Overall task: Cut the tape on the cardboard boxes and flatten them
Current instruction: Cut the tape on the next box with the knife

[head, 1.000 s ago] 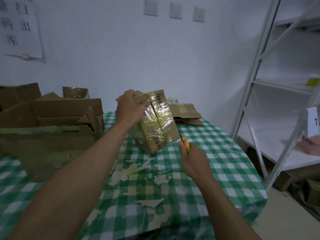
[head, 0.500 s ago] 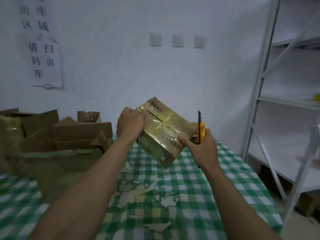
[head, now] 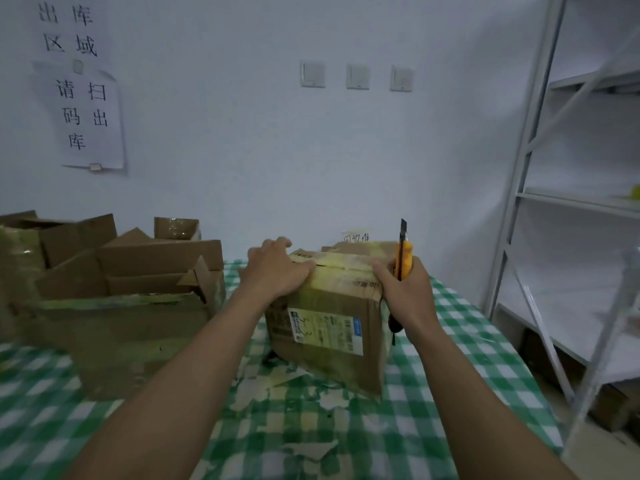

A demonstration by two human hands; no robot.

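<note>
1. Head view: taped box [head: 332,327] sits on checked table [head: 467,358]; left hand [head: 277,275] presses flat on its top.
2. Right hand [head: 408,292] grips utility knife [head: 403,258], blade up; best slit the top tape shallowly, away from that hand.

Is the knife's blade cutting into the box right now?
No, the right hand holds the yellow knife with its blade pointing straight up, clear of the taped box on which the left hand rests.

Stockroom, metal shelving [head: 568,202], outbound-scan wall sign [head: 86,116]
</note>
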